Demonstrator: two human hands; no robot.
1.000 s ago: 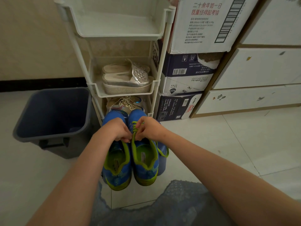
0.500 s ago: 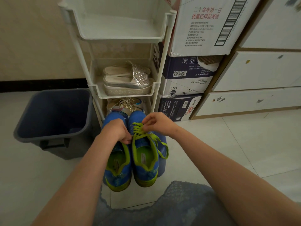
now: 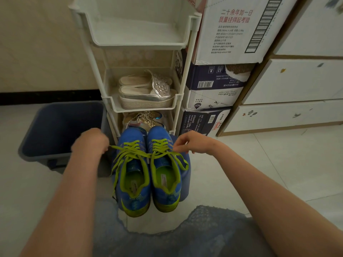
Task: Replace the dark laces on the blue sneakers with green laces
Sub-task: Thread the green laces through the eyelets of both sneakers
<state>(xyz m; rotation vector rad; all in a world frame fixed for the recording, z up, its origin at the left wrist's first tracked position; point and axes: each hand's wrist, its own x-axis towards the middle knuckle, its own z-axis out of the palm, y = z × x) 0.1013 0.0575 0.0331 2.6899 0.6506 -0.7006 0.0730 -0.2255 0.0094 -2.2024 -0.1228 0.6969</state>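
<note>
Between the hands, the green lace [image 3: 130, 152] is being drawn taut: the left hand [image 3: 91, 141] and right hand [image 3: 191, 141], together a second ago, are now spread apart, each pinching an end. Both sneakers [image 3: 148, 175], just below, are being shown green-laced; a knot seems next.

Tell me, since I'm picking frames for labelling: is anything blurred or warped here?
Head view: the left hand is motion-blurred, the right hand less so; the sneakers and green laces stay sharp; the wide lens bends the shelf rack and boxes outward.
</note>
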